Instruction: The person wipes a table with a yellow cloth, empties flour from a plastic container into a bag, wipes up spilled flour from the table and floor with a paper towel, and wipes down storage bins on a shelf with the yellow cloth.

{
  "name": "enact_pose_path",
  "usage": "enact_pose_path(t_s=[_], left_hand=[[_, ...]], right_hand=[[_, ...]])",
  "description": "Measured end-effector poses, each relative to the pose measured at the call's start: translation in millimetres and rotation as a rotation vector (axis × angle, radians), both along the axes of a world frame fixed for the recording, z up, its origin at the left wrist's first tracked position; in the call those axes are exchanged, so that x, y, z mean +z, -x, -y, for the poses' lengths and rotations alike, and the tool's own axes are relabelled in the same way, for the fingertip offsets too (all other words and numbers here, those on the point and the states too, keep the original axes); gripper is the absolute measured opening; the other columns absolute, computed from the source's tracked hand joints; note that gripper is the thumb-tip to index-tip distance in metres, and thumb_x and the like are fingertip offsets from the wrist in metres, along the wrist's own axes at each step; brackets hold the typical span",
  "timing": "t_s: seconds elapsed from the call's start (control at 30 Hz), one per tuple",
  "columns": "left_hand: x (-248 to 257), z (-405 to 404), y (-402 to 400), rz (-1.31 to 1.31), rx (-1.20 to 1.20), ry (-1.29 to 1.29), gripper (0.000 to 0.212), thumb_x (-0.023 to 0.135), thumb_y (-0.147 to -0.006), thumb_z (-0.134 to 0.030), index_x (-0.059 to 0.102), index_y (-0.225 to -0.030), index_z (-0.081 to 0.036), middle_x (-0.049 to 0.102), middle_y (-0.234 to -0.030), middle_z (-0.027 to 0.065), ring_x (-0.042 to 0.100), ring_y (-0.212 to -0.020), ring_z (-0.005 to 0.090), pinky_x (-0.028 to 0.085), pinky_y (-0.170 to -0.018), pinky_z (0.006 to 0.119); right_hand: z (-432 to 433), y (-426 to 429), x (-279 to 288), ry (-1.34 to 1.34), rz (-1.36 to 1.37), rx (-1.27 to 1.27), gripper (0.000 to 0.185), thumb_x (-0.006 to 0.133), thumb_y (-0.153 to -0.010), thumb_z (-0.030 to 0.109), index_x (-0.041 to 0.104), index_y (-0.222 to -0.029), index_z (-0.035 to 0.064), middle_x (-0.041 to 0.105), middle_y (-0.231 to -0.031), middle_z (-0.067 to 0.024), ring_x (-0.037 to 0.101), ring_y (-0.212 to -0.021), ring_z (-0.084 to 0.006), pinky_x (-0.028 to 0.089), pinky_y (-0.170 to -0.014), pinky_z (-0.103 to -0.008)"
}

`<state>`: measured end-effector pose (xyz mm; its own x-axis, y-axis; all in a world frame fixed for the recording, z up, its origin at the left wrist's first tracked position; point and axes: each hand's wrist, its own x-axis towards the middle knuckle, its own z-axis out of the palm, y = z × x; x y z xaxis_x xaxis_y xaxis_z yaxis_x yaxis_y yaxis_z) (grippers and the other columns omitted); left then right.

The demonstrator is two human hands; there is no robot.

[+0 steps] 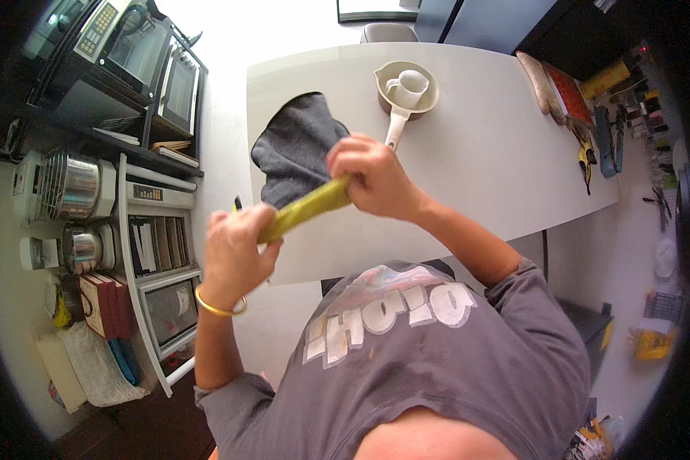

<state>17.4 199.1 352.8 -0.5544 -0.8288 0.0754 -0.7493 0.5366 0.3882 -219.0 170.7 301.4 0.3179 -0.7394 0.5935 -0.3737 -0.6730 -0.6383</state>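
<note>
A yellow-green cloth (310,210), drawn into a narrow strip, runs between my two hands above the table. My left hand (236,247), with a gold bangle on its wrist, grips the lower left end. My right hand (374,175) is closed on the upper right end. The strip looks slightly blurred. Beneath and beyond it a crumpled dark grey cloth (299,138) lies on the white table (494,144), partly covered by my right hand. Just past that hand stands a saucepan (381,95) with a pale handle. Inside the pan sits a white jug (411,86).
An oven mitt (537,83), a red flat item (569,95) and a yellow-and-black tool (586,158) lie along the table's right edge. A grey stool (388,33) stands beyond the far edge. To the left are ovens (138,49) and stand mixers (83,187) on shelving.
</note>
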Motion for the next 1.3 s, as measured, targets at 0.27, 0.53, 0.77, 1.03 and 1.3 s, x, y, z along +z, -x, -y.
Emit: enact_pose_path(t_s=[0.27, 0.53, 0.77, 1.03, 1.3], left_hand=[[-135.5, -38.9, -17.4, 0.036, -0.063, -0.450, 0.005, 0.057, -0.073, -0.011, 0.056, -0.076, -0.007, 0.058, -0.075, 0.0095, 0.057, -0.078, 0.0282, 0.041, -0.067, 0.040], [-212.0, 16.6, 18.7, -0.013, 0.177, 0.092, 0.059, 0.065, -0.074, -0.022, 0.043, -0.128, -0.017, 0.034, -0.133, 0.0143, 0.035, -0.120, 0.0289, 0.031, -0.091, 0.042], [-243.5, 44.0, 41.7, 0.167, -0.360, -0.012, 0.060, 0.058, -0.073, -0.048, 0.045, -0.129, -0.029, 0.023, -0.145, 0.0076, 0.016, -0.135, 0.0280, 0.012, -0.105, 0.049], [-295.8, 245.0, 41.3, 0.614, 0.242, 0.199, 0.065, 0.039, -0.082, -0.061, 0.019, -0.140, -0.037, 0.011, -0.149, -0.0001, 0.013, -0.136, 0.0285, 0.017, -0.103, 0.057], [-288.6, 171.9, 63.2, 0.557, 0.371, 0.198, 0.058, 0.037, -0.083, -0.060, 0.030, -0.136, -0.037, 0.017, -0.148, 0.0038, 0.014, -0.135, 0.0319, 0.013, -0.103, 0.059]], right_hand=[[-63.9, 37.7, -112.0, -0.531, -0.442, 0.173, 0.006, 0.051, -0.070, 0.002, 0.055, -0.074, 0.0057, 0.053, -0.063, -0.0126, 0.056, -0.063, -0.0317, 0.046, -0.061, -0.0412], [-4.3, -0.9, -142.8, -0.272, -0.421, -0.452, 0.034, 0.061, -0.073, 0.012, 0.053, -0.106, 0.0069, 0.056, -0.103, -0.0156, 0.053, -0.096, -0.0332, 0.047, -0.076, -0.0413], [-73.7, 33.9, -177.1, -0.448, -0.566, -0.156, 0.018, 0.058, -0.070, 0.008, 0.058, -0.088, 0.0061, 0.057, -0.092, -0.0104, 0.056, -0.083, -0.0276, 0.048, -0.069, -0.0373], [-159.4, 101.5, -183.2, -0.604, -0.526, -0.433, 0.010, 0.055, -0.073, 0.006, 0.059, -0.083, 0.0065, 0.057, -0.078, -0.0063, 0.058, -0.068, -0.0258, 0.048, -0.061, -0.0359], [-211.2, 117.6, -191.3, -0.730, -0.221, -0.572, 0.013, 0.056, -0.073, 0.006, 0.061, -0.084, 0.0045, 0.061, -0.079, -0.0084, 0.059, -0.070, -0.0277, 0.049, -0.060, -0.0362]])
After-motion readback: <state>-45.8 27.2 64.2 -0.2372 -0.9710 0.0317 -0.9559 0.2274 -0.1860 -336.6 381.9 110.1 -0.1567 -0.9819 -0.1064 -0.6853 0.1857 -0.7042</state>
